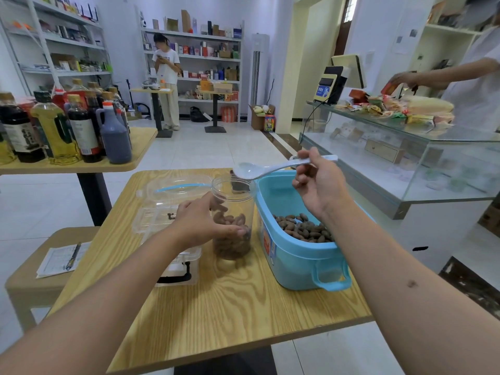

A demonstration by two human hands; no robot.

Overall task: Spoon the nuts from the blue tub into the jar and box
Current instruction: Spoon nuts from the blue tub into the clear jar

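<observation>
The spoon (259, 169), pinched by the right hand (319, 182), is best tipped squarely over the jar (232, 217) mouth while the jar is gripped by the left hand (200, 223). At frame centre, the clear jar is seen roughly one-third full of brown nuts (232, 239), just beside the blue tub (297, 255).

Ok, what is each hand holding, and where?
Right hand pinches the white plastic spoon mid-handle; left hand grips the clear plastic jar around its side.

one head-worn wide view looks forward and down, close over the wooden table (230, 307).
</observation>
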